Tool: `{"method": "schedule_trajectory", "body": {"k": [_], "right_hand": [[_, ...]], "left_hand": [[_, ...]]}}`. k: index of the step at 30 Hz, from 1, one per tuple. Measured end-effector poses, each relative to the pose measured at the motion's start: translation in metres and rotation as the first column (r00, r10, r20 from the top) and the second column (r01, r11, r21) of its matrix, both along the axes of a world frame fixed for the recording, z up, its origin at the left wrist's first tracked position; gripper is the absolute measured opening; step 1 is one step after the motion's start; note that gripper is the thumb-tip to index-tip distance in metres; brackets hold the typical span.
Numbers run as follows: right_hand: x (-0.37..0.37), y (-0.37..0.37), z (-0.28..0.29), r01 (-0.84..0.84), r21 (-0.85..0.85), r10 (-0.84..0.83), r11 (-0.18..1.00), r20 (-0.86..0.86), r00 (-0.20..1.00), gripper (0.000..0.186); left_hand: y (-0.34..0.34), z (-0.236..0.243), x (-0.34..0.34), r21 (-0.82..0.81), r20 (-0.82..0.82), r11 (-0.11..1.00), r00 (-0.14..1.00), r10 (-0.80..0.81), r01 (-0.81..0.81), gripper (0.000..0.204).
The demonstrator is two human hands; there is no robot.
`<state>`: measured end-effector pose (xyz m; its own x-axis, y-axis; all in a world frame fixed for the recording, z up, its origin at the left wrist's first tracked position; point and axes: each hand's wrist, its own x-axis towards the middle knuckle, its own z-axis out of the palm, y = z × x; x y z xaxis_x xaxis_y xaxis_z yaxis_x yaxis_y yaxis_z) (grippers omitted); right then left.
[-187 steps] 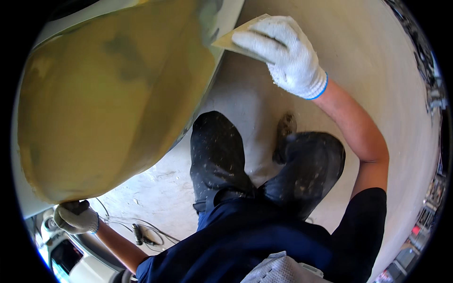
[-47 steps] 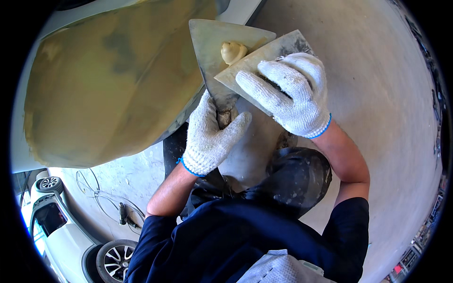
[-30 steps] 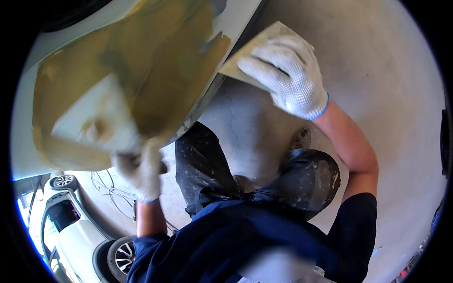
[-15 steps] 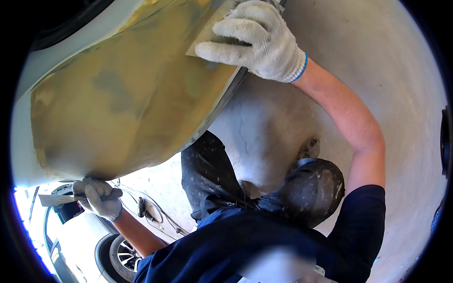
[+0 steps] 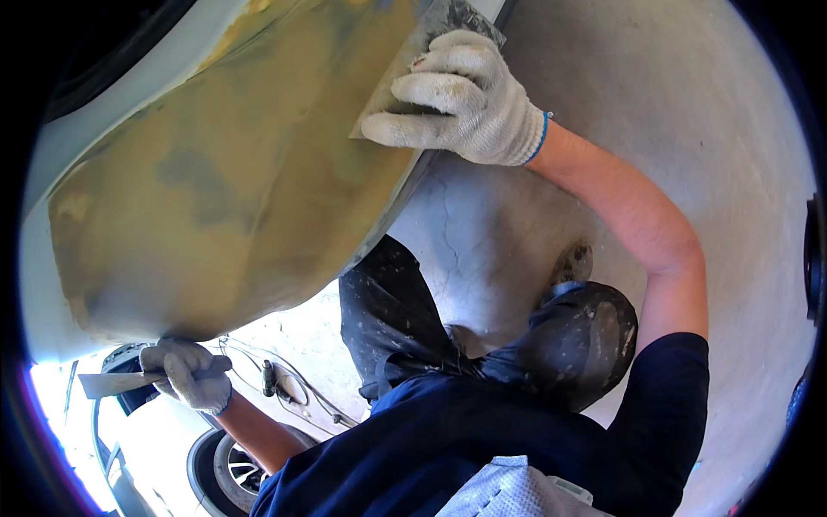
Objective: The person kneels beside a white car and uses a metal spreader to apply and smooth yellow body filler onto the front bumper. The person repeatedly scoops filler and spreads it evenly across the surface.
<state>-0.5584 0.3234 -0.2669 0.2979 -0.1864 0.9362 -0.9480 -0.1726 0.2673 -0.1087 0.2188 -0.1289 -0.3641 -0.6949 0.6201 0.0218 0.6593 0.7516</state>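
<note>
My right hand (image 5: 469, 103), in a white knit glove, presses with spread fingers on a thin, flat, greyish sheet (image 5: 439, 24). The sheet lies against the car body panel (image 5: 207, 207) by its right edge; whether it is a spreader or sanding sheet I cannot tell. A broad patch of yellow-brown filler with darker spots covers the panel. Below the panel's near left end, my left hand (image 5: 191, 375), also gloved, has its fingers wrapped round the handle of a putty knife (image 5: 116, 384). The knife's blade points left, away from the panel.
A dark wheel arch (image 5: 103, 60) is at the upper left. Behind my left arm stands another car with its wheel (image 5: 237, 465). A cable and a dark cylindrical tool (image 5: 269, 377) lie on the pale floor (image 5: 620, 129). My bent legs (image 5: 551, 345) are close to the panel.
My right hand and the flat sheet have come slightly nearer along the panel's edge, and more of the sheet's far end shows. The whole view has shifted a little. My left hand keeps the putty knife.
</note>
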Motion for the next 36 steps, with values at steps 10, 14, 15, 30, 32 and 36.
{"method": "schedule_trajectory", "body": {"k": [10, 14, 15, 30, 32, 36], "right_hand": [[-0.004, 0.053, 0.005, 0.007, 0.258, -0.007, 0.966, 0.0, 1.0, 0.044], [-0.012, 0.03, 0.041, 0.043, 0.092, -0.044, 0.995, 0.01, 0.999, 0.045], [-0.013, 0.022, 0.043, 0.032, 0.055, -0.033, 0.998, 0.014, 0.999, 0.046], [0.011, 0.024, -0.019, -0.011, 0.124, 0.005, 0.992, 0.048, 0.999, 0.044], [0.012, 0.031, -0.024, -0.014, 0.184, 0.004, 0.983, 0.052, 0.999, 0.041], [0.019, 0.05, -0.023, 0.002, 0.334, -0.013, 0.943, 0.033, 0.999, 0.036]], "left_hand": [[-0.005, -0.006, -0.006, -0.07, 0.043, 0.998, 0.999, 0.001, 0.002, 0.026], [-0.006, -0.008, -0.007, -0.073, 0.025, 0.997, 1.0, 0.014, -0.012, 0.025], [-0.006, -0.007, -0.005, -0.059, 0.032, 0.998, 0.999, 0.014, -0.012, 0.025], [0.0, -0.002, -0.003, -0.053, -0.004, 0.998, 1.0, 0.026, -0.027, 0.027], [-0.002, -0.004, -0.003, -0.046, -0.001, 0.998, 0.999, 0.036, -0.036, 0.026], [-0.006, -0.006, -0.002, -0.068, 0.06, 0.998, 0.998, 0.009, -0.005, 0.025]]}}
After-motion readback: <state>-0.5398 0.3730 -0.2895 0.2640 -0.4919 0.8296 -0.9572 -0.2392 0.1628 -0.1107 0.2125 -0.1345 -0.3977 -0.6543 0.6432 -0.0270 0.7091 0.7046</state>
